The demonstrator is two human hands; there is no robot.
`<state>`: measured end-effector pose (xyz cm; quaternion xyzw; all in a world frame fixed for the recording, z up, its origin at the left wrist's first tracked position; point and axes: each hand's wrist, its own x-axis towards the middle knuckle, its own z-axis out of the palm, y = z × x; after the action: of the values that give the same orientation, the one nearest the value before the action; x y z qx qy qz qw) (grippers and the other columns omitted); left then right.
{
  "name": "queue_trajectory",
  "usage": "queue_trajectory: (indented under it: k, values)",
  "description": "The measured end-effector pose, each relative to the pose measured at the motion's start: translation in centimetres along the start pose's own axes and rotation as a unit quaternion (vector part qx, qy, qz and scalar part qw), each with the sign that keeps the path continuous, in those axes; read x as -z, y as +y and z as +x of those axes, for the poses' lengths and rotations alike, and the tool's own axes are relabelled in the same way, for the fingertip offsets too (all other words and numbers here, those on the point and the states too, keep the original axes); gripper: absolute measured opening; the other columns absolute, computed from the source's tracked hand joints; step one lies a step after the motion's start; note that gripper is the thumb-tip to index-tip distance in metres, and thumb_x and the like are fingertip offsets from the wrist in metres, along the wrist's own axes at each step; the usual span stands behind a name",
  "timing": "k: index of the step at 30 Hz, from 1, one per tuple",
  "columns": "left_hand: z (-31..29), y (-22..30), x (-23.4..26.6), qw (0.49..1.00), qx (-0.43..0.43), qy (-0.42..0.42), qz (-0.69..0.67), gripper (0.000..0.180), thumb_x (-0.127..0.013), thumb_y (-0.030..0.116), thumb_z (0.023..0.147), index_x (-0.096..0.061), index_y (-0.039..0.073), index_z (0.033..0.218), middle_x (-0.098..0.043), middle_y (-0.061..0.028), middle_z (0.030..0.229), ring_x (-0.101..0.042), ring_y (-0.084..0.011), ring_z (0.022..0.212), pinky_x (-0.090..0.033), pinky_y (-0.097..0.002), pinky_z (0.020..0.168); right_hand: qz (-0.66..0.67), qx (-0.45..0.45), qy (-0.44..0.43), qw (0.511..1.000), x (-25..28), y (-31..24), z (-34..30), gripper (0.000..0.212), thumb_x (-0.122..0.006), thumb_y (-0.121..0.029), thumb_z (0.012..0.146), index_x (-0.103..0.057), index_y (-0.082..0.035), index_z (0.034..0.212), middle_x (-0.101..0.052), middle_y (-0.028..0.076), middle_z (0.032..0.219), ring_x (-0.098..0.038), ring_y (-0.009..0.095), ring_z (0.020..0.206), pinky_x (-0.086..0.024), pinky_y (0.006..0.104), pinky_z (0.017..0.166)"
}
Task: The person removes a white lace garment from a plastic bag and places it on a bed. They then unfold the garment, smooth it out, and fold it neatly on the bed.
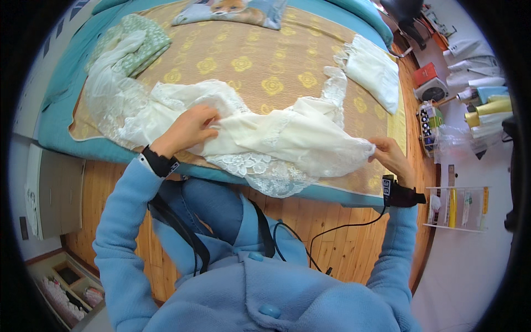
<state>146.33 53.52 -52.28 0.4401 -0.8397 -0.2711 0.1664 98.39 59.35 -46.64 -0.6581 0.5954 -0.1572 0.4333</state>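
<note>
A white lace-trimmed dress (pixel 287 135) lies stretched sideways across the near side of a bed, its lace border hanging over the edge. My left hand (pixel 188 128) rests on its left part, with thumb and fingers apart and the fingers bent. At the dress's right end, my right hand (pixel 391 157) pinches the lace edge between thumb and fingers. A narrow lace piece, perhaps a sleeve or strap, points away from me near the right end. Sheer white fabric (pixel 108 83) continues at the left, partly over a green patterned cloth (pixel 145 41).
A tan blanket (pixel 193 47) with yellow flowers covers the bed. Folded white fabric (pixel 373 74) lies at its right, and a pillow with an animal picture (pixel 235 12) at the far side. Fabric rolls (pixel 489 110) and a white rack (pixel 456 207) stand right; a cabinet (pixel 55 191) stands left.
</note>
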Motion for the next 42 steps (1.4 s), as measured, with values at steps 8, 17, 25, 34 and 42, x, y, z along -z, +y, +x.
queue_trajectory:
  k: [8, 17, 25, 34, 42]
  values:
    - [-1.4, 2.4, 3.7, 0.983, -0.004, 0.034, -0.179, 0.010, -0.060, 0.010, 0.087, -0.060, 0.000, 0.085, -0.056, -0.0006, 0.076, -0.050, -0.0097, 0.071, -0.041, -0.0244, 0.065, -0.079, -0.054, -0.177, 0.980, -0.7, -1.5, -0.3, 0.020, -0.067, -0.014, 0.084, -0.068, 0.002, 0.095, -0.067, 0.001, 0.077, -0.055, 0.006, 0.073, -0.046, 0.0244, 0.066]
    - [-1.7, 3.3, 6.5, 0.973, 0.093, -0.033, -0.210, 0.016, -0.051, 0.018, 0.093, -0.055, 0.005, 0.085, -0.043, 0.0072, 0.070, -0.038, -0.0020, 0.066, -0.032, -0.0199, 0.056, -0.083, 0.046, -0.162, 0.982, -2.0, -2.3, 0.9, 0.028, -0.067, -0.015, 0.082, -0.066, -0.005, 0.108, -0.069, 0.006, 0.086, -0.061, 0.011, 0.076, -0.048, 0.0278, 0.067]
    - [-2.9, 0.7, 5.4, 0.949, 0.181, -0.079, -0.246, 0.019, -0.052, 0.021, 0.089, -0.051, 0.006, 0.078, -0.041, 0.0063, 0.071, -0.038, -0.0036, 0.067, -0.031, -0.0206, 0.058, -0.106, 0.100, 0.162, 0.976, -6.8, -1.1, 5.3, 0.026, -0.066, -0.023, 0.085, -0.066, -0.001, 0.100, -0.066, 0.009, 0.079, -0.059, 0.016, 0.069, -0.047, 0.0286, 0.063]
    - [-4.0, 1.9, 7.0, 0.953, 0.224, -0.164, -0.124, 0.032, -0.059, 0.034, 0.089, -0.060, 0.004, 0.080, -0.046, 0.0049, 0.067, -0.038, -0.0041, 0.062, -0.030, -0.0223, 0.052, 0.050, 0.100, 0.193, 0.975, -5.9, -0.2, 7.7, 0.017, -0.057, -0.016, 0.092, -0.060, 0.000, 0.086, -0.056, 0.000, 0.067, -0.051, 0.009, 0.058, -0.041, 0.0244, 0.052]
    - [-2.9, 4.4, 10.5, 0.946, 0.076, -0.218, -0.227, 0.030, -0.063, 0.032, 0.089, -0.065, 0.004, 0.079, -0.054, 0.0038, 0.064, -0.047, -0.0074, 0.058, -0.039, -0.0233, 0.052, 0.269, 0.103, 0.252, 0.924, -4.0, -1.3, 8.5, 0.017, -0.054, -0.015, 0.095, -0.057, 0.000, 0.102, -0.061, 0.006, 0.084, -0.058, 0.011, 0.070, -0.047, 0.0218, 0.063]
